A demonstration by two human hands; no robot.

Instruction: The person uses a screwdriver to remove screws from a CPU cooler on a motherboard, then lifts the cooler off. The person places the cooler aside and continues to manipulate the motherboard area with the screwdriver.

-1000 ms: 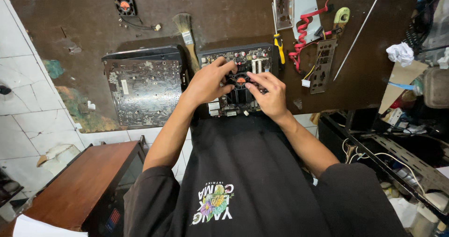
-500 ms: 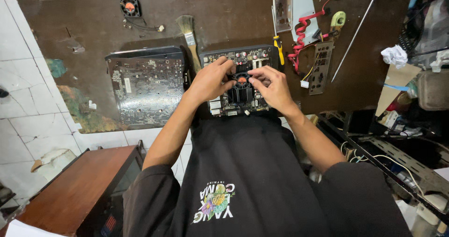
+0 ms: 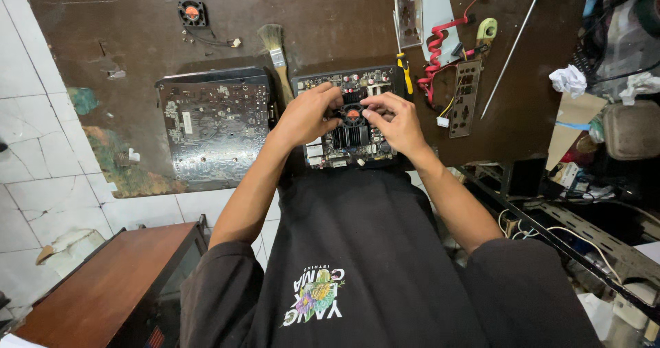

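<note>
**Both hands closed in on small fan atop circuit board**

Since the earlier frames, both hands have drawn closer together over the fan, the right fingers now curled further across it. Left hand (image 3: pixel 307 116) rests on the small circuit board (image 3: pixel 349 118), fingers bent, tips touching the left edge of the black cooling fan with an orange hub (image 3: pixel 353 114). Right hand (image 3: pixel 394 122) is partly closed, fingertips pinching the fan's right side. Whether the fan is lifted off the heatsink cannot be told. The board lies on the dark worktable (image 3: pixel 330 18) at its near edge. A larger circuit board (image 3: pixel 214 125) lies just left; a paintbrush (image 3: pixel 278 56) lies between them. A loose fan (image 3: pixel 192 13) sits well apart.
</note>
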